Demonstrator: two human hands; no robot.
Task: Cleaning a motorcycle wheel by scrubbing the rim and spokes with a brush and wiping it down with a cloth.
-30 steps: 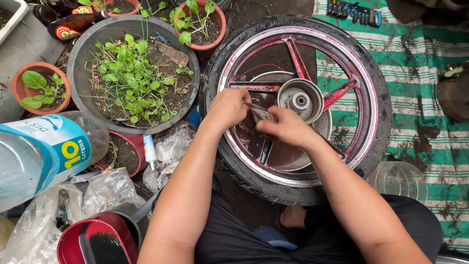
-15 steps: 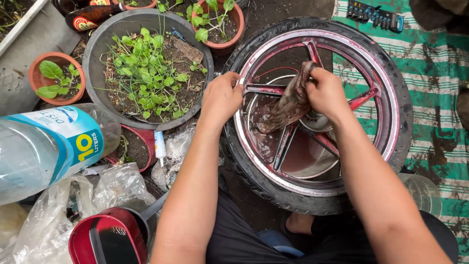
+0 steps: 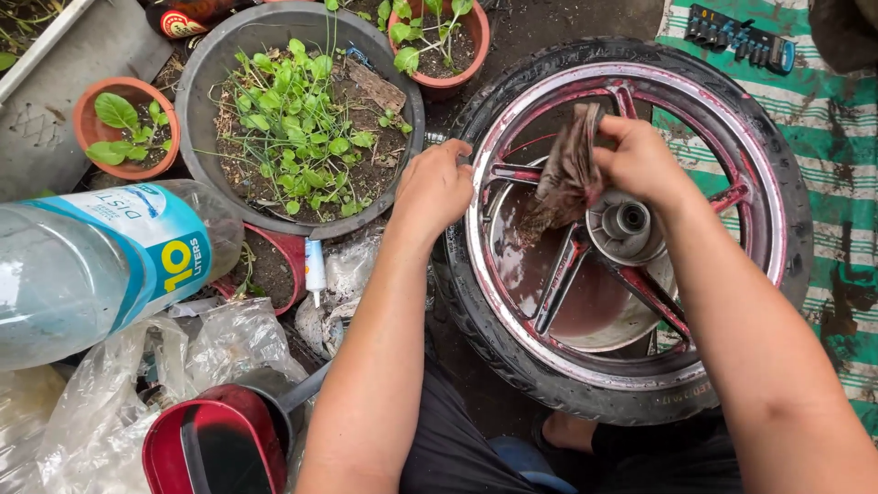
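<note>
Head view: motorcycle wheel (image 3: 631, 229) lying flat on ground, tyre on, red spoked rim; right hand (image 3: 640, 165) clenched on dirty brown rag (image 3: 567, 174), rag bunched betw fingers & draped over spoke beside hub (image 3: 626, 220); left hand (image 3: 434, 187) curled over rim edge at upper left, fingers pressed on tyre, bracing; murky water pooled in basin under spokes; rim w/ grime streaks all round, lower spokes untouched by rag, so cleaning judged partway, most left; big water bottle (image 3: 91, 265) & grey planter (image 3: 293, 119) off to left, well apart.
</note>
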